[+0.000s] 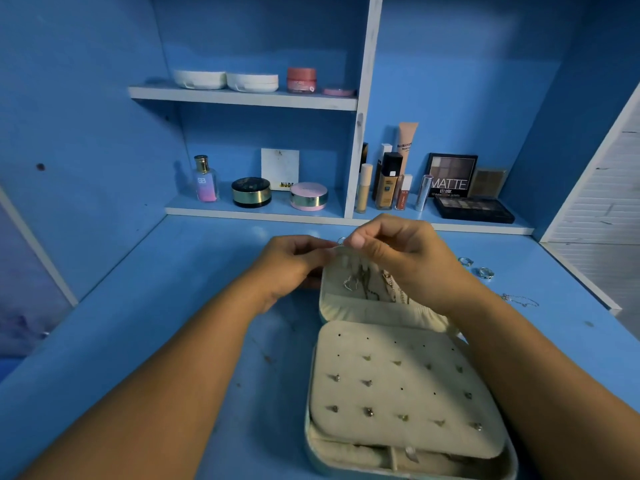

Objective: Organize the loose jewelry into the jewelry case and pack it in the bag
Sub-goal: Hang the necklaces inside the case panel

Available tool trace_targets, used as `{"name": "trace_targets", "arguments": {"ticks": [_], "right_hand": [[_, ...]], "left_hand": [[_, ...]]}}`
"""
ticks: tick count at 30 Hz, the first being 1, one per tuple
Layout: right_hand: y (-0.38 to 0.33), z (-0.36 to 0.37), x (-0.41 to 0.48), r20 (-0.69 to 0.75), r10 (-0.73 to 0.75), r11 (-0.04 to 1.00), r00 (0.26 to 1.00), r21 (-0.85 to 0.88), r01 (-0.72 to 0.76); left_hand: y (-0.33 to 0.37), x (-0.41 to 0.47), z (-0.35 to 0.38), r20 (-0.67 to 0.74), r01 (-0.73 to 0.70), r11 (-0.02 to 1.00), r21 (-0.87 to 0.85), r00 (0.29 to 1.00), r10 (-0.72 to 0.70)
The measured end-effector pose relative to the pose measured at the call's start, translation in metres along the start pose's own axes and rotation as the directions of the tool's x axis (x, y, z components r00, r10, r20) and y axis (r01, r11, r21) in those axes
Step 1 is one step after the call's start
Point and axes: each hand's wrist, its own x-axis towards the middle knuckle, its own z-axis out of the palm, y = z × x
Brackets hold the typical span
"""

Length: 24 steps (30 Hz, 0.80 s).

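Open jewelry case at 6 o'clock on the worktop. Left hand and right hand pinch a small metal loop at the lid's 12 o'clock edge. Risk: a tug could tangle the hung chains.

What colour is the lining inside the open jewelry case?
The jewelry case lining is cream; head view shows it.
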Motion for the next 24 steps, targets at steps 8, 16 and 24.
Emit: {"name": "trace_targets", "arguments": {"ticks": [8,16,24], "right_hand": [[0.012,0.001,0.008,-0.210,-0.194,0.931,0.958,-0.347,0.112],[0.015,0.005,0.015,-0.142,-0.329,0.811,0.934,-0.549,0.202],[0.021,0.008,0.020,-0.213,-0.436,0.698,0.874,-0.694,0.179]], "left_hand": [[0.006,-0.003,-0.011,0.157,-0.123,0.992,-0.011,0.980,0.123],[0.011,-0.005,-0.018,0.231,-0.161,0.987,-0.002,0.960,0.157],[0.011,-0.005,-0.010,0.129,-0.187,0.982,0.016,0.975,0.183]]}}
